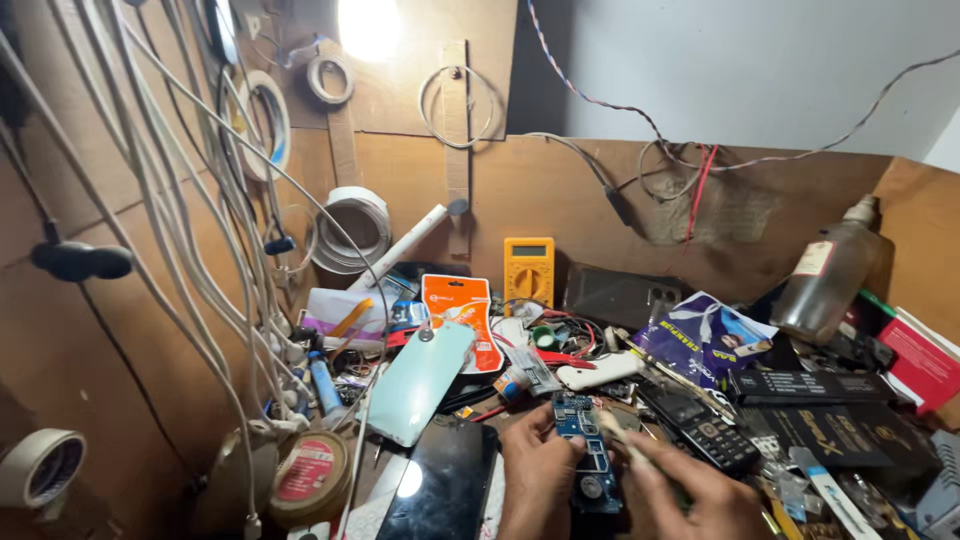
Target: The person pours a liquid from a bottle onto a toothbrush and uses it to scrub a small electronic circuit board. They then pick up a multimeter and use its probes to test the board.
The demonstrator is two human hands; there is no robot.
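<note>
My left hand grips the left edge of a small blue circuit board that lies near the front of the bench. From the right, my right hand comes in holding a thin pale tool whose tip rests over the board's right side. A black keypad phone lies just to the right of the board. A dark glossy phone lies face up to the left of my left hand.
A pale green phone back cover, an orange packet, a yellow multimeter, a white handset, a clear bottle and black boxes crowd the bench. White cables hang at left, tape rolls below.
</note>
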